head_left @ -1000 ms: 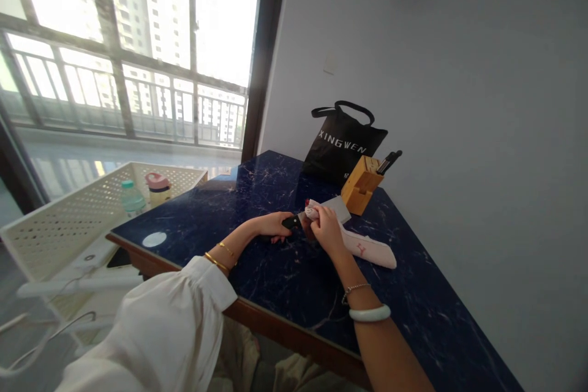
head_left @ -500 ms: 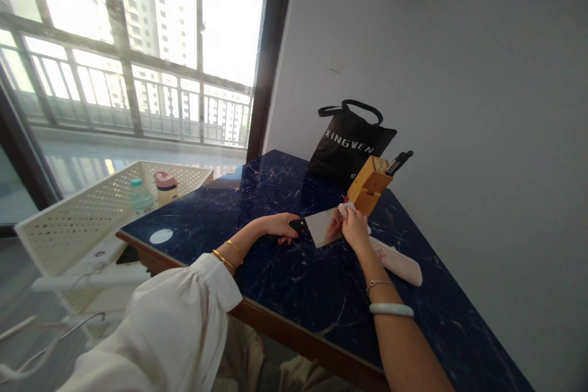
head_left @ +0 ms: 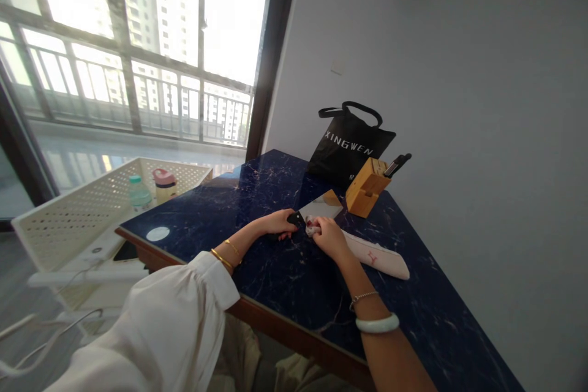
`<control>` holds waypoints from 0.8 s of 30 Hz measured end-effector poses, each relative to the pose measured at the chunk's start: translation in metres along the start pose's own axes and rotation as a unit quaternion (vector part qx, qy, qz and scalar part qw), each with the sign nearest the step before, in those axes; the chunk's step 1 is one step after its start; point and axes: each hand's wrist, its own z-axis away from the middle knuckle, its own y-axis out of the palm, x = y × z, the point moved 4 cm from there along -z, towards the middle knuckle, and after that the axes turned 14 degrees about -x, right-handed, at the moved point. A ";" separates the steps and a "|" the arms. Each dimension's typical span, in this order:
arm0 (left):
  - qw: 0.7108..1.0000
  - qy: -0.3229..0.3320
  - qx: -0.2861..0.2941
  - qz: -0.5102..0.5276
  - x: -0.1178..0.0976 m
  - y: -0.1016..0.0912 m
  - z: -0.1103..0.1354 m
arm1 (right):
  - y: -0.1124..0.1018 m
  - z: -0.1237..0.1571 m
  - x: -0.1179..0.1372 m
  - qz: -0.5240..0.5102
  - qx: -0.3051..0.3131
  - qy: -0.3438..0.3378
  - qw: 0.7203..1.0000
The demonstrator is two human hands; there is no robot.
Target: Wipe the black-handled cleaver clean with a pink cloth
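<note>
A cleaver with a broad shiny blade lies tilted over the dark blue marbled table. My left hand is wrapped round its black handle. In my right hand is a bunched pale cloth, close to the blade's handle end. Part of the blade is hidden behind the cloth and my right hand. Just beyond the blade's tip stands a wooden knife block with black-handled tools in it. A pale pink pouch lies right of my right wrist.
A black tote bag stands behind the knife block, near the wall. At the left, a white perforated basket holds a teal-capped bottle and a pink-lidded cup. A white round disc lies near the table's left edge.
My right hand has moved left with the cloth, from the blade's far end to near the handle. The blade has turned upward and away. My left hand keeps its hold.
</note>
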 end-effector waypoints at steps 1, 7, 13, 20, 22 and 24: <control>1.000 0.003 -0.001 0.001 -0.001 0.000 0.000 | 0.001 0.000 -0.004 0.010 0.001 0.007 1.000; 1.000 0.006 0.007 0.003 -0.004 0.000 0.002 | -0.001 -0.001 -0.043 0.053 -0.055 0.067 0.995; 0.998 0.014 0.052 -0.009 -0.010 0.000 0.008 | -0.026 0.004 -0.090 0.095 -0.155 0.146 0.973; 0.997 0.015 0.077 -0.011 -0.009 0.001 0.009 | -0.028 0.001 -0.084 0.085 -0.198 0.112 0.970; 0.997 0.012 0.076 -0.013 -0.008 0.001 0.008 | -0.022 -0.001 -0.068 0.057 -0.180 0.079 0.979; 0.997 0.010 0.072 -0.013 -0.008 0.001 0.008 | -0.018 -0.002 -0.048 0.021 -0.164 0.044 0.985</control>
